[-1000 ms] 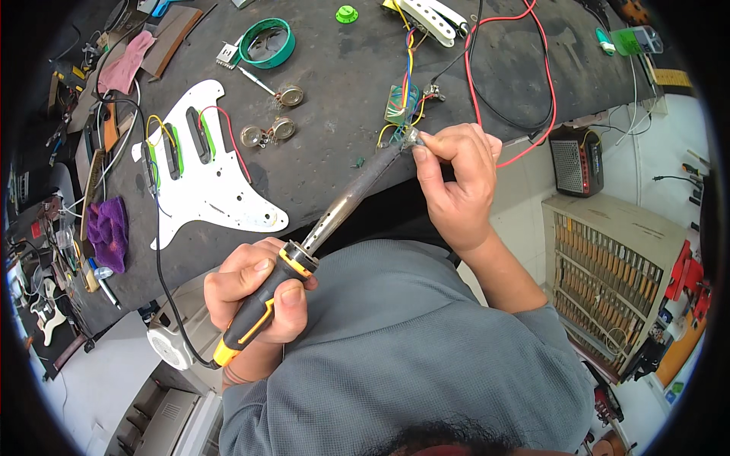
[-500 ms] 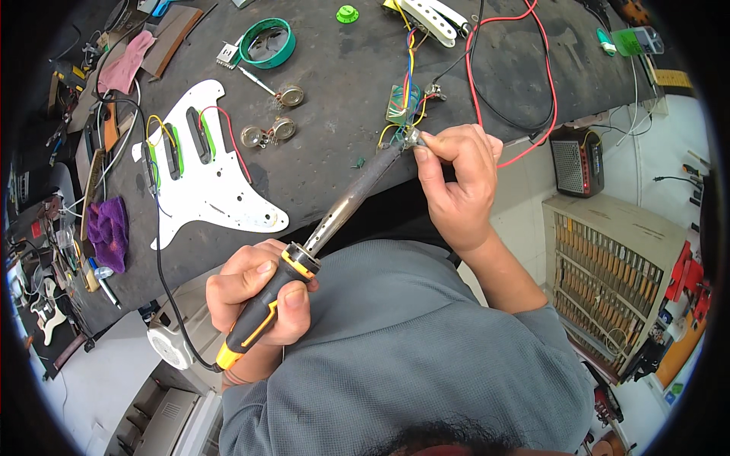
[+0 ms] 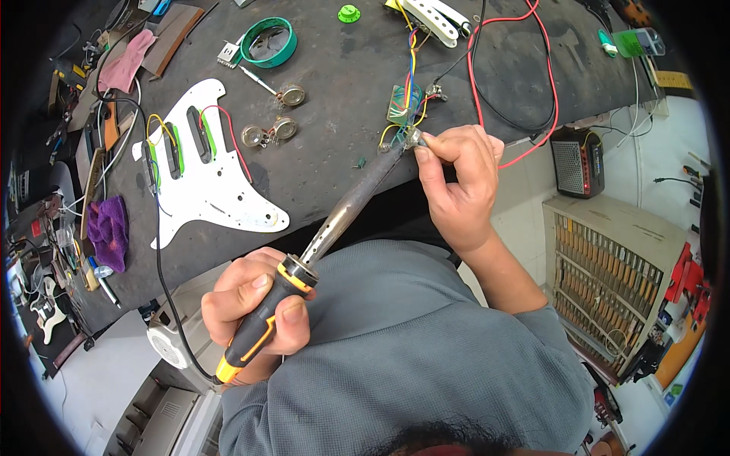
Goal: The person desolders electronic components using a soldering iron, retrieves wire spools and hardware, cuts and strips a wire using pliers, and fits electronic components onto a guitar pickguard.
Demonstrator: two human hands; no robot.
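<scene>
My left hand (image 3: 247, 304) is wrapped round the black and yellow handle of a soldering iron (image 3: 341, 216). The iron's long metal barrel slants up to the right, and its tip end is at a small metal part with wires (image 3: 414, 137). My right hand (image 3: 462, 178) pinches that part between thumb and finger at the bench edge; its exact kind is too small to make out. Thin coloured wires run from around it to a green circuit board (image 3: 398, 105). Just beyond, a small metal jack-like part (image 3: 434, 93) lies on the bench.
A white guitar pickguard (image 3: 220, 178) lies on the dark bench (image 3: 334, 91) at left. Near it are round potentiometers (image 3: 283, 128) and a green round dish (image 3: 290, 49). A white pickup (image 3: 432, 21) and red cable (image 3: 553, 83) lie far right. The iron's cord (image 3: 161, 258) hangs left.
My left hand and the iron's handle have shifted slightly down and left. The tip end stays at the small metal part, and my right hand has barely moved.
</scene>
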